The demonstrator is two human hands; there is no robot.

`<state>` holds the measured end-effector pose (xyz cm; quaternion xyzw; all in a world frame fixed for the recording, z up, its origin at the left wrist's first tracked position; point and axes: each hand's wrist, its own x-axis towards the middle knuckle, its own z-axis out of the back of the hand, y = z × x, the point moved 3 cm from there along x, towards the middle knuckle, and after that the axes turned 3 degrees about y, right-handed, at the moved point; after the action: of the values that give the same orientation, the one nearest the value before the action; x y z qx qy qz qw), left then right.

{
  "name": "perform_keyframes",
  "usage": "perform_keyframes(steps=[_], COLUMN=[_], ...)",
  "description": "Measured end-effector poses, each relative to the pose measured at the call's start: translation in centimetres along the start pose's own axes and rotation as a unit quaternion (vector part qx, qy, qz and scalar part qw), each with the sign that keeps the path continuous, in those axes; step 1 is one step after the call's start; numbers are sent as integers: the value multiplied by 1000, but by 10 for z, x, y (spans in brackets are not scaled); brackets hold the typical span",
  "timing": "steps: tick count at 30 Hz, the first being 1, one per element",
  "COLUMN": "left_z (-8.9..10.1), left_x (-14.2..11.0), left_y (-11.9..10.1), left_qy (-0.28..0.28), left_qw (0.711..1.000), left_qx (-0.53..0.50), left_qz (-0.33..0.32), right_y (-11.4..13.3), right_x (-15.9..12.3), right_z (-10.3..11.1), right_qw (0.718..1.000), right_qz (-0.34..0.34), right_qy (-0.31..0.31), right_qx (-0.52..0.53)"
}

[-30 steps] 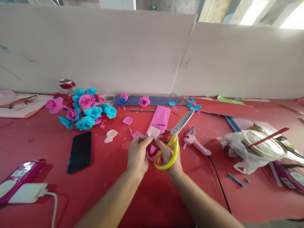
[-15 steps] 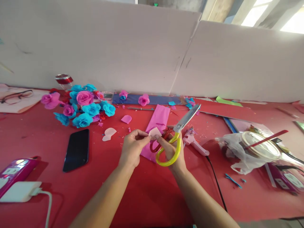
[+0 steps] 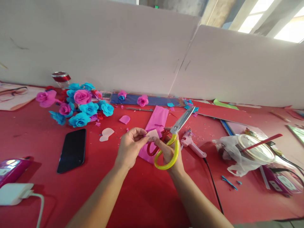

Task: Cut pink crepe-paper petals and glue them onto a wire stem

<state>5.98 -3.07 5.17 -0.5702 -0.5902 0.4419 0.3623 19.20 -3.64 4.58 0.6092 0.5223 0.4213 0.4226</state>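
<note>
Between the fingertips of both hands is a small pale pink paper petal [image 3: 153,134]. My left hand [image 3: 130,146] pinches its left side. My right hand [image 3: 171,151] pinches the right side with thumb and finger, and also carries scissors [image 3: 176,129] whose yellow and red handles hang around the fingers. The closed blades point up and away to the right. Beneath the hands lies a folded strip of bright pink crepe paper [image 3: 157,117]. Pale petals [image 3: 107,134] and a bright pink petal [image 3: 124,119] rest on the red table to the left.
A bunch of blue and pink paper roses [image 3: 82,106] stands back left, behind a black phone [image 3: 72,150]. To the right are a pink glue gun [image 3: 193,144] with its cord and a bagged tub [image 3: 255,148]. A white partition [image 3: 106,47] borders the table's back.
My left hand has shifted left and the pale petal has tilted between the fingers. The scissors stay in my right hand. The camera view has turned slightly.
</note>
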Motion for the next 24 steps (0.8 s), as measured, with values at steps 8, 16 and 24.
perform_keyframes(steps=[8, 16, 24], left_z=[2, -1, 0], left_x=[-2, -3, -2], left_y=[-2, -4, -5], left_qy=[16, 35, 34], left_qw=[1000, 999, 999], left_qx=[-3, 0, -7], left_qz=[3, -6, 20], right_y=[-3, -8, -6], right_x=[1, 1, 2], right_z=[2, 4, 4], right_qw=[1000, 1000, 1000], right_qz=[7, 13, -2], right_qy=[-5, -12, -23], right_qx=[-15, -20, -11])
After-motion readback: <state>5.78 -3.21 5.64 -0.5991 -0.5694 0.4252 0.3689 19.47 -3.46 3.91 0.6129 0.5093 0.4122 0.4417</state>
